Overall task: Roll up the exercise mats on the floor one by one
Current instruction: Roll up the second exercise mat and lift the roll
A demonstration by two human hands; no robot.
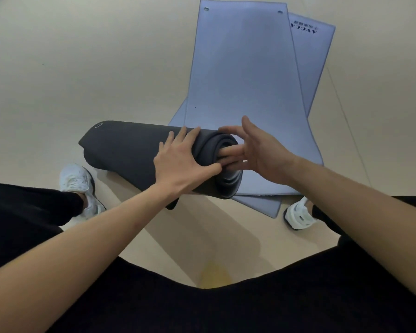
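A dark grey mat (125, 150) is rolled into a thick cylinder and lies across the floor in front of me, its spiral end facing right. My left hand (180, 162) lies flat on top of the roll near that end, fingers spread. My right hand (255, 150) is at the spiral end, with straight fingers pushed into the coils. Beyond the roll, a light blue mat (245, 75) lies flat. It overlaps a second blue mat (312, 56) that carries printed lettering.
The floor (82, 68) is pale beige and bare to the left. My white shoes (79, 183) (298, 215) stand either side of the mats. My dark trouser legs fill the bottom of the view.
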